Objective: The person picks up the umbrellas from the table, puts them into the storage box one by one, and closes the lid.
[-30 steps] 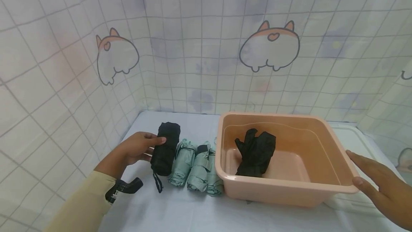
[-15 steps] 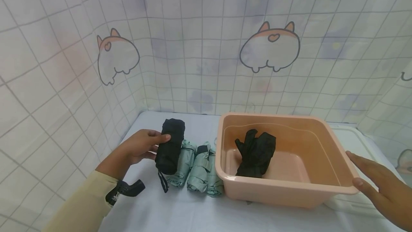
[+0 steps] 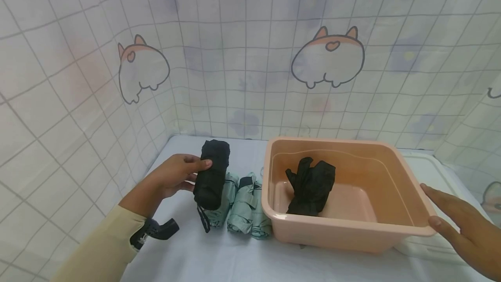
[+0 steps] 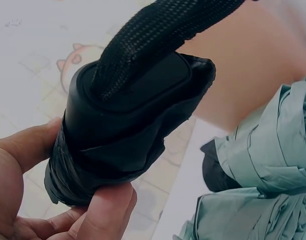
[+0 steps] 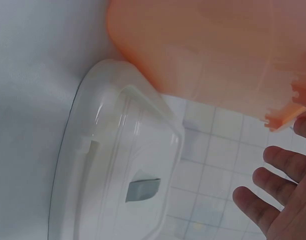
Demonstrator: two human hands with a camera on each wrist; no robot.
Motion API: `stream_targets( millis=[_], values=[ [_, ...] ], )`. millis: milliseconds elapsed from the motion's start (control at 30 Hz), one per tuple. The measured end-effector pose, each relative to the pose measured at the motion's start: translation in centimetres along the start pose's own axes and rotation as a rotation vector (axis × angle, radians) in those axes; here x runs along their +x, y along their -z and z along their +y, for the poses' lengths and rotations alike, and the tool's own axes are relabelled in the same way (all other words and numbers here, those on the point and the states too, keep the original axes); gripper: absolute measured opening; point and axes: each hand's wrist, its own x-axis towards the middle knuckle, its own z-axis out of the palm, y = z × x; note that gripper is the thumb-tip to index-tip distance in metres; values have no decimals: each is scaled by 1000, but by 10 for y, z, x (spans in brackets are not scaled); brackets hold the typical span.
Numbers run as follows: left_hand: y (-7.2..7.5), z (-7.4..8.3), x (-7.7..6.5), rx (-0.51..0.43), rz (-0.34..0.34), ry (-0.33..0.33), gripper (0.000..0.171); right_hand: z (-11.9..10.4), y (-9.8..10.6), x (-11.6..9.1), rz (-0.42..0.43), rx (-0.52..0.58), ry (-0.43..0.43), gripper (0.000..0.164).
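In the head view, with the peach tub (image 3: 332, 239) as the dial, the left hand (image 3: 176, 175) stood beyond 9 o'clock, its thumb and fingers grasping the black folded umbrella (image 3: 215, 171), whose long axis tilted from 1 toward 7 o'clock. The umbrella overlapped the nearest of three green rolls (image 3: 242, 212); contact between them could not be told. The right hand (image 3: 465, 225), fingers extended and clenched on nothing, lay against the tub's rim between 3 and 4 o'clock, above the white lid (image 5: 108, 165). A black bundle (image 3: 313, 186) occupied the tub's 9 o'clock side. Likely faults: the grip, confined to one flank of the umbrella, might let its strap end swing down; the dangling strap (image 3: 203, 219) might snag a roll; a low crossing might strike the rim; the lightly steadied tub might then slide.
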Motion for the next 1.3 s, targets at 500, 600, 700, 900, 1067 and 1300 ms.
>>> stream_targets(
  millis=[500, 600, 700, 900, 1067, 1300],
  values=[
    [-14, 22, -4, -16, -28, -22, 92, 1, 0, -1, -10, -1, 6, 73],
    [-17, 26, -3, -25, -34, -28, 90, -1, 0, -2, -6, -4, 4, 72],
    [-20, 29, -4, -33, -43, -37, 90, -3, 1, -1, 3, -4, 14, 72],
    [-26, 36, -4, -51, -51, -51, 91, -4, 2, 0, 7, -6, 12, 72],
    [-31, 42, -5, -35, -47, -56, 93, -6, 2, 0, -5, -3, -4, 71],
    [-39, 47, -6, -37, -37, -53, 89, -10, 3, 0, 10, 7, 8, 69]
  ],
)
